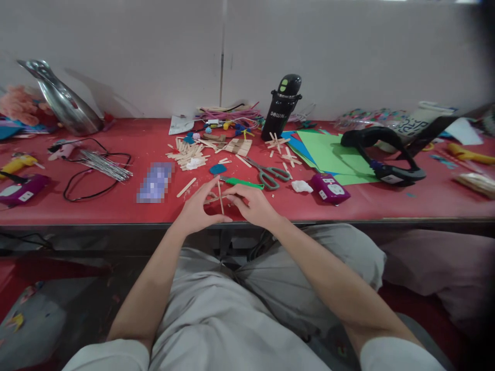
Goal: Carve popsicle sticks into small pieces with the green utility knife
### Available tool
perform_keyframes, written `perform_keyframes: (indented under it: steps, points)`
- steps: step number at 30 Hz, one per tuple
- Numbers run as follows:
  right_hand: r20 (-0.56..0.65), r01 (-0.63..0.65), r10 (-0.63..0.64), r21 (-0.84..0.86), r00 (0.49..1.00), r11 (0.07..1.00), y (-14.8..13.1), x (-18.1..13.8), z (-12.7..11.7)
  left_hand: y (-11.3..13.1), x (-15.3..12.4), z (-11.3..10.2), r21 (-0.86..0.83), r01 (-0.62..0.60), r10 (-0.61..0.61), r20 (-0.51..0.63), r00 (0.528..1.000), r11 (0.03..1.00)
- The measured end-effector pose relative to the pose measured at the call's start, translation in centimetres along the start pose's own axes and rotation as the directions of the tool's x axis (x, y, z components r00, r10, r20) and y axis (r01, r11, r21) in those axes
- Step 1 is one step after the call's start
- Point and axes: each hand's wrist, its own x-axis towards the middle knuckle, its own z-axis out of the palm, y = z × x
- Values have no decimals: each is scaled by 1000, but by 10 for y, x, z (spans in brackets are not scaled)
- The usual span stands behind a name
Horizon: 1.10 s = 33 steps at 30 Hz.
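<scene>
Above the table's front edge, my left hand (196, 208) curves with thumb and forefinger at the two ends of a wooden craft stick (220, 198). From the right, my right hand (251, 203) closes in a pinch at the stick's middle, where short pieces of wood appear to cross it. The exact contact is too small to make out. Just behind my hands lie a green-handled cutter (244, 183) and grey-handled scissors (269, 176). A loose craft stick (186, 187) rests left of my left hand, with a pile of sticks (189, 153) farther back.
On the red table (116, 208) stand a black tumbler (276, 111) and a steel jug (65, 100). Coloured paper (328, 154), a black headset-like frame (394, 172) and a purple box (329, 188) lie right. Metal wires (106, 165) and a blurred purple packet (155, 182) are left.
</scene>
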Motion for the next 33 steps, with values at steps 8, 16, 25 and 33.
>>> perform_keyframes:
  steps: [8, 16, 25, 33]
  points:
    - [-19, -8, 8, 20, 1000, 1000, 0, 2, 1, 6, 0, -1, 24, -75, 75, -2, 997, 997]
    - [10, -86, 85, 78, 996, 993, 3, -1, -1, 6, -1, -1, -10, -89, 89, -17, 996, 996]
    - [-2, -63, 63, 97, 998, 993, 5, 0, -6, 8, -2, 0, -38, -85, 81, -103, 991, 996]
    - [-8, -79, 79, 60, 997, 995, -2, -1, -9, 9, -1, 0, -22, -102, 99, -107, 989, 995]
